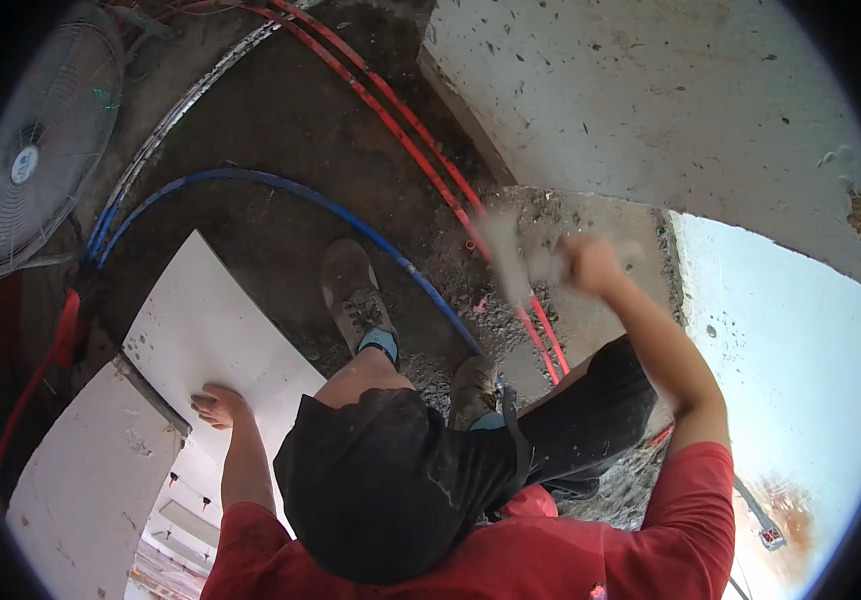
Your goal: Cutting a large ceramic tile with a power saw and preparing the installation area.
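Observation:
My left hand point(216, 406) lies with its fingers stretched out against a smooth white wall surface point(240, 325) at the left. Raised on the right, my right hand point(593, 267) is closed round the handle of a flat, pale trowel point(507, 255). Motion smears the trowel, so its exact shape is unclear. Its blade passes in front of a pair of red conduits point(390, 118), and I cannot tell whether it touches anything. Rough grey mortar and rubble point(590, 215) lie behind and around that hand.
A large round fan point(38, 150) stands at far left. A blue conduit point(290, 186) arcs across the dark floor towards my boots point(353, 295). Pale speckled slab point(640, 90) fills the upper right, and a bright white wall point(750, 340) stands at right. A dark strip point(155, 393) edges the left wall.

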